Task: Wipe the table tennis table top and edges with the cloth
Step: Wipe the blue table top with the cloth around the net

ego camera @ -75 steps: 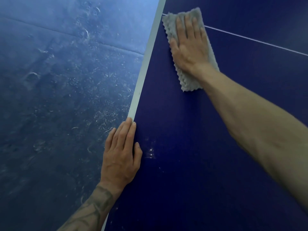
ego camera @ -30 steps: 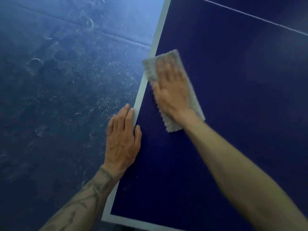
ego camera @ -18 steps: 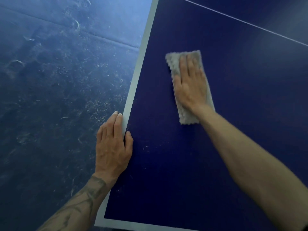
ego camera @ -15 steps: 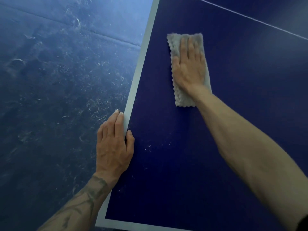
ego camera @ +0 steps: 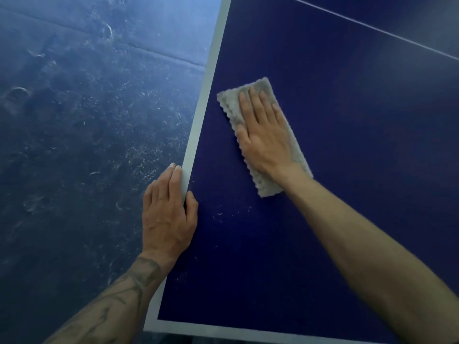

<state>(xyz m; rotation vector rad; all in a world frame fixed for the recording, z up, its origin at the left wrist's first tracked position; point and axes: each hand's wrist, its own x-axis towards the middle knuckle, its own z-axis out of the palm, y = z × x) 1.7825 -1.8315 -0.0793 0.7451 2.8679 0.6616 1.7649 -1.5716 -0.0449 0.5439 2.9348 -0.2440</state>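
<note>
The right hand [ego camera: 264, 142] is lying flat, palm down, with its fingers straight and close together. It is pressing on a grey, fluffy cloth [ego camera: 232, 105] that is folded into a long rectangle with a wavy edge. The fingers are not curling round the cloth, and their tips are stopping short of its far end. The cloth is lying on the dark blue table tennis table top [ego camera: 347, 145], towards the left side. Its far left corner is sitting just beside the pale white border stripe [ego camera: 207, 78], while its near end is lying farther in.

The left hand [ego camera: 169, 214] is holding nothing. It is resting relaxed on the table's left edge, its straight fingers lying along the border stripe and its thumb sitting on the blue surface. A dark tattoo [ego camera: 129, 286] is showing on the left forearm.

Small pale specks [ego camera: 221, 214] are lying on the blue surface between the two hands, near the left thumb. A thin white line [ego camera: 372, 31] is crossing the top well beyond the cloth. The table's near left corner is showing at the bottom. A dark blue, scuffed floor [ego camera: 74, 120] with pale marks is filling the left.
</note>
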